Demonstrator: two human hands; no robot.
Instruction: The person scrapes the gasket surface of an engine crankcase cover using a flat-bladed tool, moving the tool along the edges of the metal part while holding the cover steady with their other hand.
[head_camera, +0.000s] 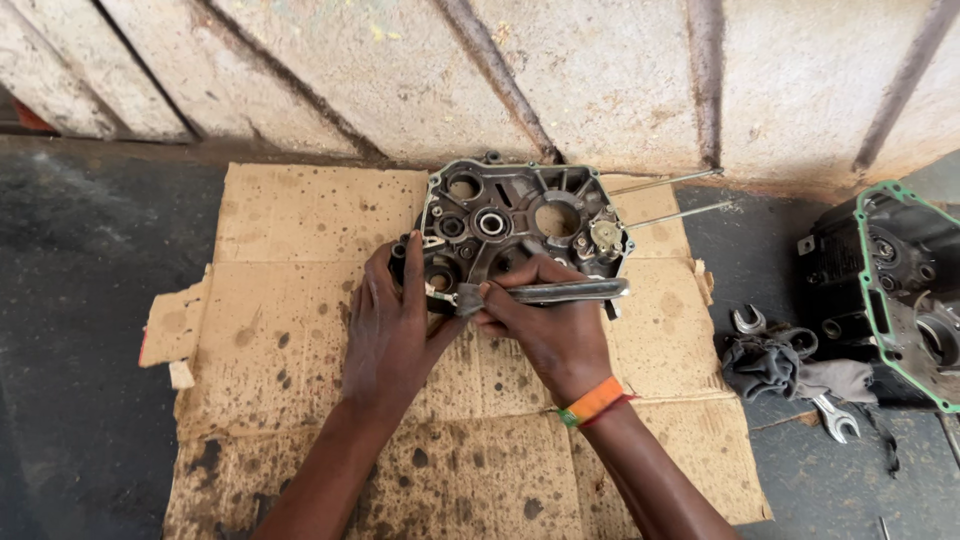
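My right hand (545, 320) is clamped around the handle of one long metal tool (545, 292). Its long axis runs nearly level, left to right: the working end points left, and the free end of the handle points right, reaching the right edge of the engine casing. My left hand (398, 325) lies open and flat, fingers spread, with the fingertips pressed against the lower left rim of the one dark engine crankcase half (520, 222) and the thumb meeting the tool's working end. The two hands are together, touching at that point.

The crankcase half lies open face up at the far edge of the sheet of cardboard (290, 330), near its middle, close to the wall (600, 70). Two thin studs (665, 198) stick out of its right side, pointing right and slightly away from me. The cardboard is oil-spotted and lies on the dark floor (90, 300). An orange wristband (592, 402) sits on my right wrist.

Off the cardboard's right edge, on the floor, lie one grey rag (785, 367) and two spanners (833, 418), one partly under the rag. Farther right stands a second engine casing (900, 290) with a green gasket on its rim.
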